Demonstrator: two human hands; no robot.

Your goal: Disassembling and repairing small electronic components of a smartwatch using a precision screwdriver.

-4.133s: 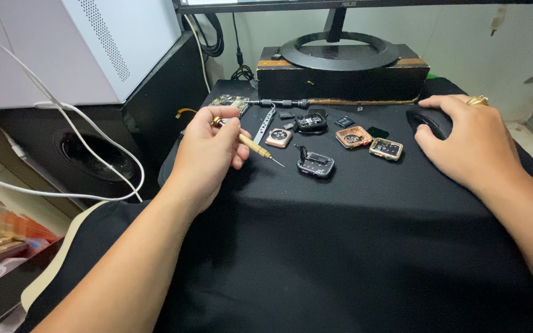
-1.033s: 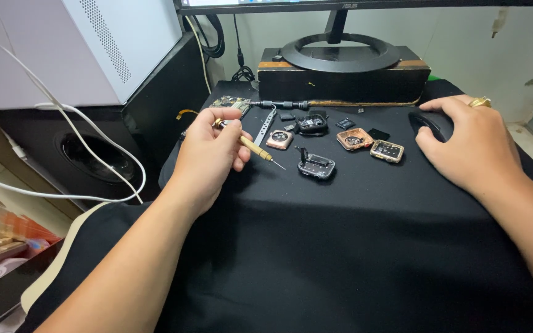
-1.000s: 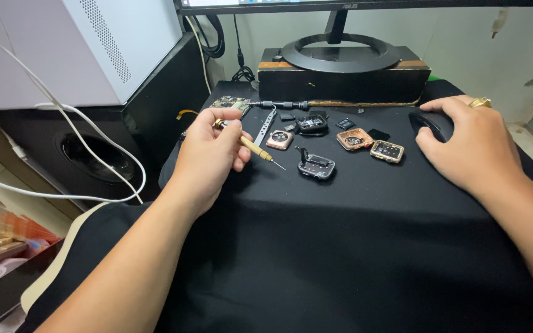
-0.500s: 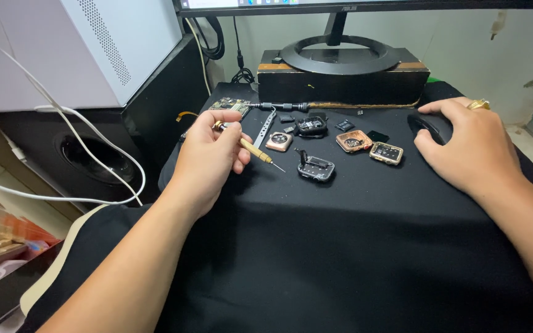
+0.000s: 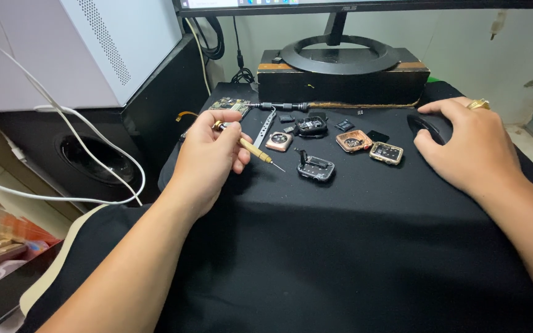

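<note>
**Screwdriver held, mouse covered**

Little has moved since the earlier frames: both hands sit where they were. Left hand (image 5: 208,154) is closed on a slim brass-handled precision screwdriver (image 5: 251,150), pinched near its upper end above the black cloth-covered counter (image 5: 340,259). It looks light, stiff and smooth; the handle is the place to grip, since the fine tip seems fragile. Its long axis slants, tip pointing down and right towards a small dark rectangular watch case (image 5: 316,168). Right hand (image 5: 470,148) rests curled over a black computer mouse (image 5: 430,125).
</note>
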